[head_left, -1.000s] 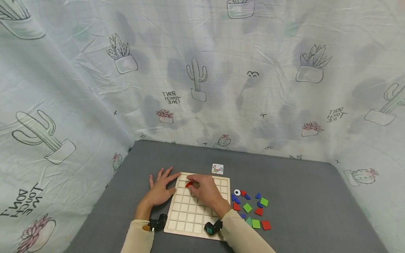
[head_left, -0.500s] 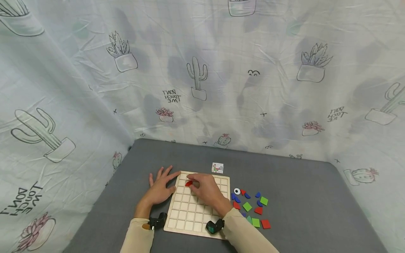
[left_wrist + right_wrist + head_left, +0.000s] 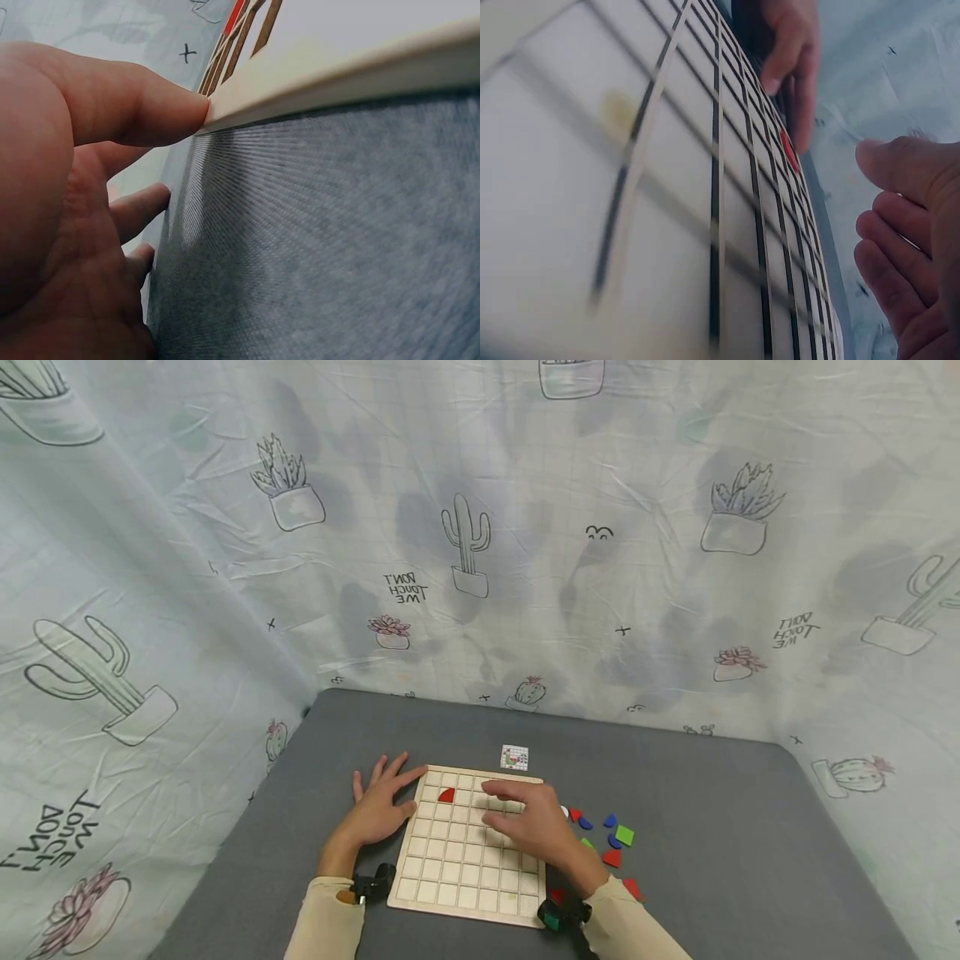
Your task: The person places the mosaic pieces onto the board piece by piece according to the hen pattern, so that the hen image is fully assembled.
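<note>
A wooden grid board point(image 3: 450, 872) lies on the grey table, with a red quarter-round piece point(image 3: 447, 795) in a cell near its far left corner. My left hand point(image 3: 375, 814) rests at the board's left side, fingers spread; in the left wrist view the thumb point(image 3: 150, 105) touches the board's edge. Above the board's right half hovers my right hand point(image 3: 536, 822), thumb and fingers apart with nothing between them. The right wrist view shows that hand's loosely bent fingers point(image 3: 892, 277) away from the red piece.
Right of the board lie loose pieces: a green square point(image 3: 625, 835), a red piece point(image 3: 612, 857), a blue half-round piece point(image 3: 585, 823) and several others, some hidden by the right arm. A small printed pattern card point(image 3: 514, 757) lies behind the board. A cactus-print curtain point(image 3: 525, 568) hangs around the table.
My right hand has let go of the red quarter-round piece, leaving it in its cell, and has moved right across the board. The left hand has stayed in place.
</note>
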The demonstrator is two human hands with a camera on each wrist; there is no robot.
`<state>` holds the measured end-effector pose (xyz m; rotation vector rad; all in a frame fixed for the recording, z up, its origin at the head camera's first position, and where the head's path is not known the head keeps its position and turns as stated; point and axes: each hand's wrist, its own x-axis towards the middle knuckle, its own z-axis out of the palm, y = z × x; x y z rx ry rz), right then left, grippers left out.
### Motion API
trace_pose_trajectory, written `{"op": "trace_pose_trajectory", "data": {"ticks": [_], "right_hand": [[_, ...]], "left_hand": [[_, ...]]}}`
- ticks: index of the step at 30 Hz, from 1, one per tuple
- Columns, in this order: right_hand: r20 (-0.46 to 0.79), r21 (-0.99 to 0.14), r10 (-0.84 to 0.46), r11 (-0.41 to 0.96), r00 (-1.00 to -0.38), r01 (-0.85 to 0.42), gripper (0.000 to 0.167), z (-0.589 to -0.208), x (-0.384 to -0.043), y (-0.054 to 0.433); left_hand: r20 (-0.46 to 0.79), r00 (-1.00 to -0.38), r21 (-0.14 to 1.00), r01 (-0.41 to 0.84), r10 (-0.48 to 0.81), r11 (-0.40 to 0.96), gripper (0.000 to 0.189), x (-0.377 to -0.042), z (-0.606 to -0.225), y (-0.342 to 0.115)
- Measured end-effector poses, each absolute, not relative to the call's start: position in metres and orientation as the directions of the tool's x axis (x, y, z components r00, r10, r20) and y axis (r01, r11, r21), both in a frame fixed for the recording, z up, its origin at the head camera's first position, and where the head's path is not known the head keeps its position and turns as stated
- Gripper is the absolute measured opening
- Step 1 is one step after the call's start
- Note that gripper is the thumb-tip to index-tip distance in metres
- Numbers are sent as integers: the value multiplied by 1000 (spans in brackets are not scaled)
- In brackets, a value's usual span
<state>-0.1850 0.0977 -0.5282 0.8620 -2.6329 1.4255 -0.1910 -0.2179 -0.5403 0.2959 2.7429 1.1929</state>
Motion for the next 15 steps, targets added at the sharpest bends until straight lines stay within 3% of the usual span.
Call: {"op": "trace_pose_trajectory", "data": {"ticks": [8, 15], "right_hand": [[343, -717, -386, 482, -856, -504, 44, -530, -165, 163], [308, -727, -313, 531, -899, -434, 49, -533, -154, 213]], "left_hand": [[-42, -971, 733, 130, 235, 668, 62, -191, -540, -218], [-49, -970, 722, 129, 237, 680, 62, -191, -541, -218]]}}
